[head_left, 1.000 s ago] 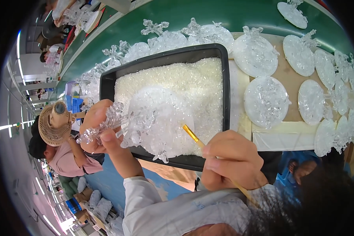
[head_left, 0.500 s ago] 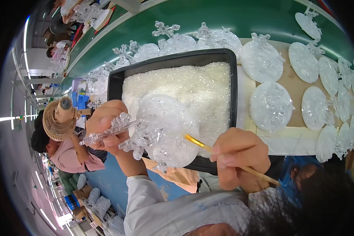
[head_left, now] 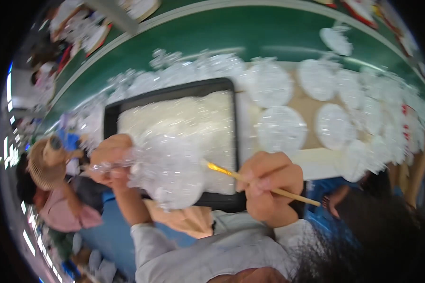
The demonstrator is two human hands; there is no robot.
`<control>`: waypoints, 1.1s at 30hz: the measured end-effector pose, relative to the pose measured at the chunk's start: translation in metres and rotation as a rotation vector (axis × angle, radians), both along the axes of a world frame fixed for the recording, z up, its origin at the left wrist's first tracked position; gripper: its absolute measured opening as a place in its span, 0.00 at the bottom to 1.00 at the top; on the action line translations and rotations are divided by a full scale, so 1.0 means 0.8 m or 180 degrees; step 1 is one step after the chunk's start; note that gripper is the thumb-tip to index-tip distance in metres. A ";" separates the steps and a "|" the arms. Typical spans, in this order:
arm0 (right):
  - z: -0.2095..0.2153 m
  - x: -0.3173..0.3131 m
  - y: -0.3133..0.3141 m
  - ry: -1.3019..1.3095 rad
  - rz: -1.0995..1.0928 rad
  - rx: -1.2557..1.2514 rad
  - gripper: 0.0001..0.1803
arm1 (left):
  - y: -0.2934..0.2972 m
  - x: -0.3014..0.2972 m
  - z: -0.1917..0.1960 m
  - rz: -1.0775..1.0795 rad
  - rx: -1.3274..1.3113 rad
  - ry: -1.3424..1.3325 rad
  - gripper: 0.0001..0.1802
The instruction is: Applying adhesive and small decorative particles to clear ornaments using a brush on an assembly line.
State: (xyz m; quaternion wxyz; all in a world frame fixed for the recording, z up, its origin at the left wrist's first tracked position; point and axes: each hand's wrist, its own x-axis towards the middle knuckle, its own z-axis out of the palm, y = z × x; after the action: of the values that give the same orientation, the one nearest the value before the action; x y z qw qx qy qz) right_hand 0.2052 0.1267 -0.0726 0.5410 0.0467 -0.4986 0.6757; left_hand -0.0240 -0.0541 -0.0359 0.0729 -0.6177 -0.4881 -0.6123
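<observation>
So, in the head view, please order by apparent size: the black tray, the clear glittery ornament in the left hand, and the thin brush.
1. Black tray, largest.
2. Clear glittery ornament in the left hand; being nearer the camera enlarges it.
3. Thin brush in the right hand, smallest.

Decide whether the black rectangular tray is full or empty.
Full: white glittery granules cover the black rectangular tray almost edge to edge.

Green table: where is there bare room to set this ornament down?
Bare green table runs beyond the black tray and the round white ornaments. A pale strip lies bare before them. The tan board is crowded; glitter fills the tray.
</observation>
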 end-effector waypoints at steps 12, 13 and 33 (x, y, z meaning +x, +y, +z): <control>0.199 -0.016 0.465 -0.3646 -0.2751 0.3531 0.15 | 0.272 -0.086 0.124 0.1595 -0.1068 0.0427 0.17; 0.174 -0.029 0.506 -0.4058 -0.2886 0.4166 0.17 | 0.299 -0.104 0.111 0.1660 -0.1324 0.0449 0.17; 0.201 -0.034 0.531 -0.4094 -0.2823 0.5138 0.15 | 0.131 0.004 0.045 0.1453 -0.2650 0.1211 0.12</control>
State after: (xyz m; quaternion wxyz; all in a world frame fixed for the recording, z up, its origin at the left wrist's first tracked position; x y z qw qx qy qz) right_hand 0.1780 0.5518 0.0882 0.1870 -0.1556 -0.9493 -0.1990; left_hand -0.0211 0.0505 0.0002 0.0401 -0.5725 -0.7912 -0.2111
